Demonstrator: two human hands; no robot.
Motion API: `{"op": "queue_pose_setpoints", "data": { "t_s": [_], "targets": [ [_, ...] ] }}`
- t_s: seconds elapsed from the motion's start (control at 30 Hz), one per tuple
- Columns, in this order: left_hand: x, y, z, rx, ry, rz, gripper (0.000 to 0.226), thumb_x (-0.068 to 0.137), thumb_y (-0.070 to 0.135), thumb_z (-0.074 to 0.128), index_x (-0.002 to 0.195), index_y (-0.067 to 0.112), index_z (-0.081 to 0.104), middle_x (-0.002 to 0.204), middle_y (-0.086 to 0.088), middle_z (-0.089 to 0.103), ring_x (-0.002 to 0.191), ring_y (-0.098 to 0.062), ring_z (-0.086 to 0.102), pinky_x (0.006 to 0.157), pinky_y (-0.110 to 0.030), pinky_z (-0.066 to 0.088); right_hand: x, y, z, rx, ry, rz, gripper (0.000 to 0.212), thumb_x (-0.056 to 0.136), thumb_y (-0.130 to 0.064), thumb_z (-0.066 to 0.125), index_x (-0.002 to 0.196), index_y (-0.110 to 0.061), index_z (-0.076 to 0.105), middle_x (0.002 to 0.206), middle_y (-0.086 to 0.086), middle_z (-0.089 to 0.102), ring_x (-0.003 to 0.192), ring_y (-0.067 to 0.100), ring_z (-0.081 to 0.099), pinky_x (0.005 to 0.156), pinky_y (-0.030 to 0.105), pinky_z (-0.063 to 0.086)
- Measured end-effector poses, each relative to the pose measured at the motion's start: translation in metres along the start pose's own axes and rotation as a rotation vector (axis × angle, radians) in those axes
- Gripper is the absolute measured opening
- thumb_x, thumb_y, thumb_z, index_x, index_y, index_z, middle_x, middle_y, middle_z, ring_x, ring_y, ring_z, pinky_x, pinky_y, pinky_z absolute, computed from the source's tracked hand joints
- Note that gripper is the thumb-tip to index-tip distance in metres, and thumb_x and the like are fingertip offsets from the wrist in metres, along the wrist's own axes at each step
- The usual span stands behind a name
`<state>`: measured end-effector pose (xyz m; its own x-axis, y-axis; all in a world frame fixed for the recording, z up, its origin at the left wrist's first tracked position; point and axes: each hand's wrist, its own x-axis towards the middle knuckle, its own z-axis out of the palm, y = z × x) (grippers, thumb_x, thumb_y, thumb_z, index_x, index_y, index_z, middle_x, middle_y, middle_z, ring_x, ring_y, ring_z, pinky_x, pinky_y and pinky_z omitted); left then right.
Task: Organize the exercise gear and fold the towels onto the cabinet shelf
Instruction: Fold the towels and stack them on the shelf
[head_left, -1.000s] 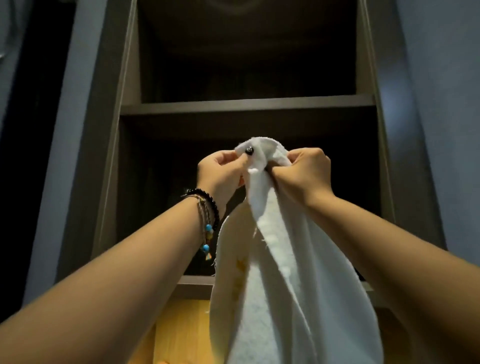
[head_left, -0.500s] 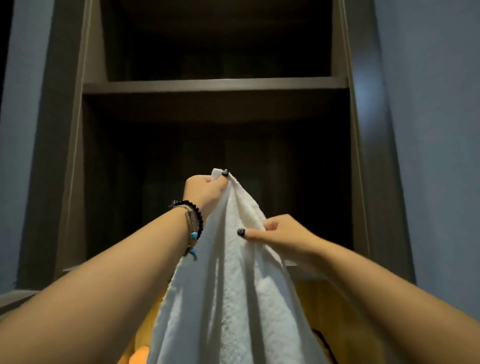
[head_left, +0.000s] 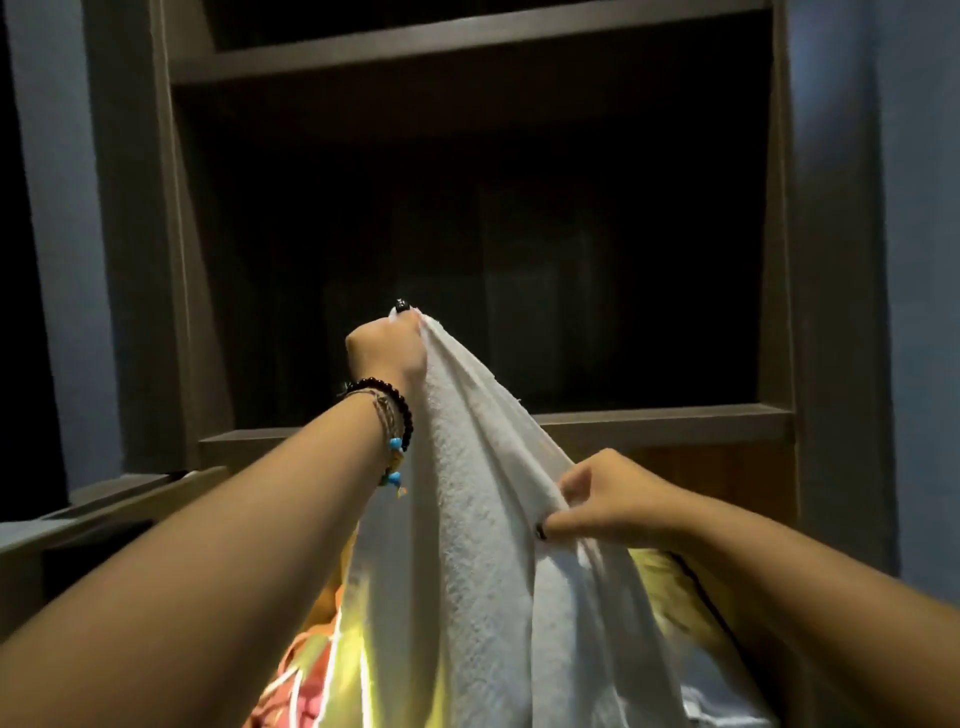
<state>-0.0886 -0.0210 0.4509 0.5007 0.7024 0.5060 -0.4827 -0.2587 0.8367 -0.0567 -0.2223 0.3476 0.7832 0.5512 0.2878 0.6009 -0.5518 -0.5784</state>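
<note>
The person holds a white towel up in front of a dark wooden cabinet, and the cloth hangs in a long, bunched drape from the top hand down out of the bottom of the view. The left hand is raised, its fingers curled tight round the towel's top corner; a beaded bracelet sits on that wrist. The right hand is lower and to the side, pinching one edge of the cloth between thumb and fingers. The shelf lies just behind the towel at about the height of the right hand, and nothing can be made out in the dark bay above it. The main risk is a crooked fold: the towel is gathered into ridges rather than spread flat, so if the right hand is not on the true matching corner, the edges would likely meet askew and the fold would come out lumpy. The pinch looks light, so a sharp tug to straighten the cloth could pull the edge free. Below, brightly coloured fabric lies near the hanging end; what it is cannot be told, but the tail could drag over it or snag as the towel is lifted toward the shelf.
</note>
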Motion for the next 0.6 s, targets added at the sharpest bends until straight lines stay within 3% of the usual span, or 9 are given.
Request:
{"op": "queue_pose_setpoints", "data": {
  "t_s": [0.07,0.13,0.23,0.3,0.37,0.43,0.5,0.6],
  "targets": [
    [-0.009,-0.006,-0.012,-0.055,0.086,-0.014,0.035,0.091,0.022,0.057,0.057,0.014,0.053,0.059,0.004,0.049,0.052,-0.010,0.045,0.045,-0.019,0.036,-0.010,0.016,0.020,-0.250,-0.087,0.024,0.019,0.071,-0.020,0.076,0.089,-0.014,0.077,0.087,-0.002,0.071,0.077,0.010,0.062,0.062,0.019,0.051],
    [-0.020,-0.017,-0.025,-0.119,0.128,-0.056,0.028,0.087,0.017,0.061,0.060,0.012,0.059,0.060,0.005,0.053,0.052,-0.009,0.049,0.039,-0.013,0.036,-0.024,0.038,0.044,-0.345,-0.085,0.053,0.017,0.075,-0.016,0.071,0.091,-0.018,0.077,0.091,-0.003,0.073,0.076,0.005,0.062,0.063,0.011,0.047],
    [-0.042,-0.040,-0.046,-0.197,0.101,-0.144,0.019,0.081,0.008,0.066,0.062,0.008,0.063,0.058,0.004,0.057,0.044,-0.007,0.055,0.040,-0.013,0.037,-0.042,0.061,0.079,-0.083,0.001,0.065,0.008,0.077,-0.018,0.073,0.083,-0.021,0.078,0.081,-0.009,0.073,0.065,-0.006,0.058,0.058,0.002,0.042],
    [-0.055,-0.053,-0.056,-0.182,0.075,-0.173,0.019,0.080,0.009,0.068,0.062,0.010,0.063,0.061,0.004,0.059,0.051,-0.009,0.058,0.051,-0.019,0.044,-0.048,0.062,0.102,0.230,0.017,0.045,0.010,0.078,-0.024,0.076,0.086,-0.018,0.078,0.085,-0.006,0.074,0.073,-0.002,0.063,0.073,0.015,0.050],
    [-0.063,-0.060,-0.064,-0.189,0.051,-0.198,0.015,0.081,0.011,0.068,0.066,0.012,0.064,0.066,0.003,0.062,0.064,-0.014,0.061,0.060,-0.024,0.047,-0.051,0.053,0.123,0.389,0.060,0.020,0.021,0.076,-0.039,0.076,0.085,-0.020,0.077,0.084,-0.007,0.074,0.077,0.000,0.063,0.076,0.024,0.049],
    [-0.066,-0.063,-0.071,-0.218,0.020,-0.233,0.005,0.081,0.011,0.068,0.077,0.010,0.068,0.071,0.001,0.064,0.070,-0.016,0.064,0.063,-0.026,0.051,-0.049,0.042,0.138,0.477,0.088,-0.006,0.023,0.074,-0.047,0.075,0.081,-0.025,0.076,0.082,-0.011,0.073,0.079,0.001,0.063,0.075,0.022,0.048],
    [-0.067,-0.064,-0.077,-0.237,-0.011,-0.263,0.011,0.081,0.013,0.068,0.090,0.006,0.070,0.078,-0.003,0.066,0.076,-0.020,0.066,0.067,-0.029,0.054,-0.043,0.033,0.144,0.547,0.082,-0.045,0.020,0.075,-0.044,0.077,0.082,-0.026,0.077,0.082,-0.014,0.072,0.079,-0.005,0.062,0.074,0.013,0.048],
    [-0.065,-0.066,-0.080,-0.213,-0.056,-0.251,0.012,0.082,0.016,0.068,0.087,0.006,0.069,0.071,-0.002,0.064,0.071,-0.020,0.065,0.063,-0.030,0.052,-0.035,0.028,0.150,0.483,0.056,-0.090,0.022,0.071,-0.043,0.080,0.078,-0.022,0.075,0.084,-0.011,0.070,0.077,-0.007,0.058,0.067,0.009,0.045]
  ]
}}
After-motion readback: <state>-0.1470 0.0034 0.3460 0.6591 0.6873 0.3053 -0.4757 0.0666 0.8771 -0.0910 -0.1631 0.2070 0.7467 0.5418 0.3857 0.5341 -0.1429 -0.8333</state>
